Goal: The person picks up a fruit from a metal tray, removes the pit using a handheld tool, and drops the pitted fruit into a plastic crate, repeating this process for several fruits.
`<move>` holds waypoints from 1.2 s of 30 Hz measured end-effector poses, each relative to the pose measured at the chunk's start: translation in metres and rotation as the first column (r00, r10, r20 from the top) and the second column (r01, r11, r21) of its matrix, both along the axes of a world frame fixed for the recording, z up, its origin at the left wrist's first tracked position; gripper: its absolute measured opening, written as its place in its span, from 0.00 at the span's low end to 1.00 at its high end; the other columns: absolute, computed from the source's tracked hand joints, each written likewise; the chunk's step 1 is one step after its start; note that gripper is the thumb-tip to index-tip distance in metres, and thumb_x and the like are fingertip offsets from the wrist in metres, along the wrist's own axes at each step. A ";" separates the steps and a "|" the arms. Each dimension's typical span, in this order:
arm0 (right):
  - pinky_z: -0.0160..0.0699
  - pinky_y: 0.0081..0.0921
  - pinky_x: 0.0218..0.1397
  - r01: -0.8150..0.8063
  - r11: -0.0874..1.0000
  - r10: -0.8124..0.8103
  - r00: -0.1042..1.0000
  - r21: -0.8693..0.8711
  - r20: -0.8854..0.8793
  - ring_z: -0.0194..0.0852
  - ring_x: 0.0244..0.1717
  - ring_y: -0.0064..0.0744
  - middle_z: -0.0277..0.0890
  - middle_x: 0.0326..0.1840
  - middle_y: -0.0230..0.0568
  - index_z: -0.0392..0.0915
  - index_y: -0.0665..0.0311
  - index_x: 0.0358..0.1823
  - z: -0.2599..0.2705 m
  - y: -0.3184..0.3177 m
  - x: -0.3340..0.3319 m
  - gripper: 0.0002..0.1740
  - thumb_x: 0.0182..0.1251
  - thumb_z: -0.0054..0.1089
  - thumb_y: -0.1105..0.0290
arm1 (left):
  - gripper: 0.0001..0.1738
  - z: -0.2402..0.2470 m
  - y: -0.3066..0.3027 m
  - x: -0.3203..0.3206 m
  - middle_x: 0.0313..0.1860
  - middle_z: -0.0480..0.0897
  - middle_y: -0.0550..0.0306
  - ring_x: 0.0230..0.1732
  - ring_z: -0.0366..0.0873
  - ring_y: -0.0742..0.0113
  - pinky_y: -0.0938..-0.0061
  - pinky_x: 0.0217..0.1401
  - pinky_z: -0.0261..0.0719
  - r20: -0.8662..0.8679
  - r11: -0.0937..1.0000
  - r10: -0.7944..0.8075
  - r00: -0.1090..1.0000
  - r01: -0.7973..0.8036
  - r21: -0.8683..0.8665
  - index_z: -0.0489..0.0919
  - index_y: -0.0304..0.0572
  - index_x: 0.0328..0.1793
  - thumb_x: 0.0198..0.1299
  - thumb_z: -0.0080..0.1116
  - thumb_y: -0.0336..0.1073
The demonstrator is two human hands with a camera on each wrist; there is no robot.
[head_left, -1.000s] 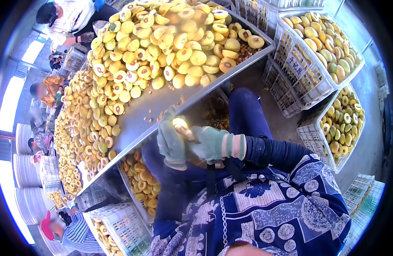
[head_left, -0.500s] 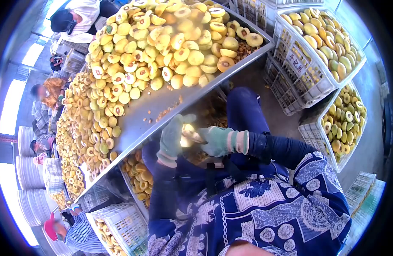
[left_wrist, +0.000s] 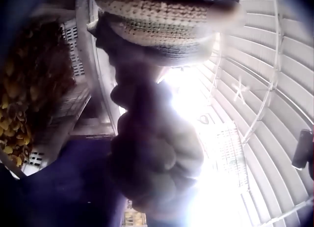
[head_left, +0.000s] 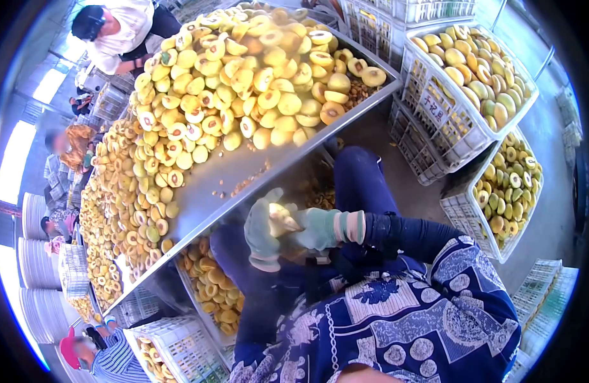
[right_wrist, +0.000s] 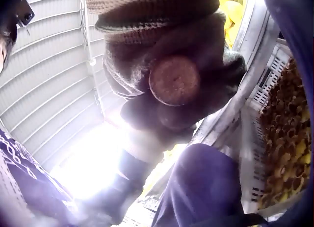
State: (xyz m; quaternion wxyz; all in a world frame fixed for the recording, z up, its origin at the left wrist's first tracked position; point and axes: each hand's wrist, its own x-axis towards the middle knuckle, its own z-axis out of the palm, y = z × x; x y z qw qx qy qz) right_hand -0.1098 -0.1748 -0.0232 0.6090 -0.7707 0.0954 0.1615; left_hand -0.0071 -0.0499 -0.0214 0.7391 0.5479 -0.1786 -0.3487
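In the head view my gloved left hand (head_left: 261, 235) holds a pale yellow peach (head_left: 282, 219) over my lap, close to the metal table's edge. My gloved right hand (head_left: 320, 228) meets the fruit from the right, its fingertips right at it. In the right wrist view that hand's fingers wrap round a tool handle (right_wrist: 174, 81), whose round brown end faces the camera; the tool's working end is hidden. The left wrist view shows the left hand (left_wrist: 152, 153) dark against bright light, fingers curled.
A metal table (head_left: 208, 175) bears a large heap of halved peaches (head_left: 211, 83). Full plastic crates (head_left: 448, 108) stand at the right, another crate (head_left: 179, 341) at the lower left. A crate of brown pits or scraps (right_wrist: 287, 148) sits below the table edge. Other people work along the left.
My hands drew apart slightly around the peach, then came together again, with the right hand's fingertips back at the fruit. The head view has shifted a little.
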 end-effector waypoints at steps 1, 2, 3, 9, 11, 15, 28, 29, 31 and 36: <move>0.78 0.31 0.30 -0.006 1.000 0.004 0.992 -0.014 -0.128 0.81 0.27 0.38 0.80 0.29 0.43 0.76 0.59 0.48 0.037 -0.006 -0.006 0.15 0.64 0.54 0.60 | 0.25 0.002 0.001 0.003 0.43 0.83 0.49 0.40 0.82 0.64 0.74 0.44 0.80 0.074 0.998 -0.031 0.997 0.027 0.054 0.76 0.26 0.57 0.72 0.41 0.45; 0.80 0.35 0.37 -0.015 0.999 0.007 0.967 -0.029 -0.253 0.83 0.33 0.43 0.81 0.32 0.45 0.78 0.61 0.45 0.074 -0.011 -0.010 0.15 0.64 0.52 0.61 | 0.25 0.004 0.004 0.003 0.43 0.83 0.49 0.40 0.82 0.64 0.74 0.44 0.80 0.068 0.998 -0.033 0.997 0.029 0.054 0.76 0.26 0.57 0.72 0.41 0.45; 0.80 0.35 0.37 -0.011 0.999 0.002 0.966 -0.034 -0.257 0.83 0.33 0.43 0.81 0.32 0.45 0.78 0.61 0.45 0.054 -0.004 -0.007 0.15 0.64 0.52 0.61 | 0.25 0.007 0.006 0.002 0.43 0.83 0.50 0.39 0.82 0.65 0.74 0.45 0.79 0.211 0.992 -0.052 0.976 0.026 0.125 0.77 0.27 0.56 0.71 0.42 0.45; 0.76 0.29 0.19 -0.039 0.998 0.040 0.999 0.046 -0.027 0.80 0.18 0.37 0.81 0.26 0.44 0.77 0.62 0.40 0.025 -0.003 -0.013 0.13 0.62 0.52 0.60 | 0.22 0.005 -0.004 -0.017 0.44 0.82 0.48 0.36 0.83 0.60 0.70 0.40 0.83 0.376 0.989 0.086 0.923 -0.124 0.078 0.78 0.27 0.54 0.70 0.45 0.42; 0.78 0.32 0.23 -0.043 0.997 0.045 0.999 -0.070 0.027 0.81 0.21 0.39 0.81 0.27 0.46 0.76 0.62 0.43 0.011 -0.002 -0.013 0.15 0.63 0.50 0.60 | 0.22 0.012 -0.008 -0.019 0.43 0.82 0.48 0.36 0.83 0.60 0.70 0.40 0.83 0.014 0.990 0.139 0.990 -0.139 0.027 0.78 0.27 0.54 0.69 0.46 0.42; 0.79 0.37 0.28 -0.004 0.993 -0.006 0.996 -0.114 -0.084 0.78 0.24 0.37 0.75 0.26 0.37 0.73 0.56 0.48 0.032 0.006 -0.011 0.13 0.67 0.47 0.61 | 0.24 0.006 -0.003 -0.014 0.48 0.82 0.49 0.36 0.82 0.62 0.73 0.39 0.82 0.188 0.988 0.129 0.974 -0.141 0.054 0.78 0.26 0.54 0.69 0.46 0.44; 0.60 0.26 0.08 0.108 0.959 0.027 0.888 0.264 -0.459 0.61 0.07 0.24 0.66 0.16 0.30 0.72 0.60 0.35 0.070 0.015 -0.009 0.08 0.63 0.51 0.63 | 0.28 -0.007 0.017 -0.010 0.53 0.80 0.46 0.40 0.84 0.54 0.68 0.39 0.85 0.133 0.992 0.128 0.983 -0.129 -0.002 0.74 0.26 0.59 0.70 0.48 0.49; 0.58 0.25 0.08 0.125 0.929 0.047 0.894 0.349 -0.446 0.59 0.08 0.22 0.64 0.15 0.28 0.72 0.59 0.34 0.069 0.014 -0.010 0.08 0.62 0.52 0.63 | 0.28 -0.007 0.017 -0.011 0.53 0.80 0.45 0.39 0.84 0.54 0.69 0.38 0.85 0.201 0.986 0.166 0.966 -0.166 -0.013 0.74 0.27 0.59 0.70 0.48 0.49; 0.54 0.23 0.08 0.140 0.882 0.065 0.909 0.450 -0.411 0.55 0.08 0.19 0.61 0.13 0.25 0.72 0.58 0.32 0.068 0.013 -0.012 0.08 0.61 0.54 0.63 | 0.28 -0.007 0.017 -0.009 0.53 0.80 0.45 0.38 0.83 0.55 0.70 0.36 0.84 0.182 0.988 0.153 0.971 -0.153 -0.013 0.73 0.27 0.60 0.69 0.49 0.50; 0.60 0.28 0.06 0.060 0.934 0.045 0.958 0.353 -0.283 0.66 0.07 0.28 0.68 0.14 0.32 0.73 0.59 0.30 0.036 0.016 -0.010 0.10 0.61 0.54 0.61 | 0.29 -0.002 0.021 0.001 0.50 0.80 0.44 0.33 0.81 0.59 0.72 0.30 0.79 -0.005 0.998 -0.051 0.999 0.051 -0.027 0.71 0.29 0.62 0.68 0.50 0.50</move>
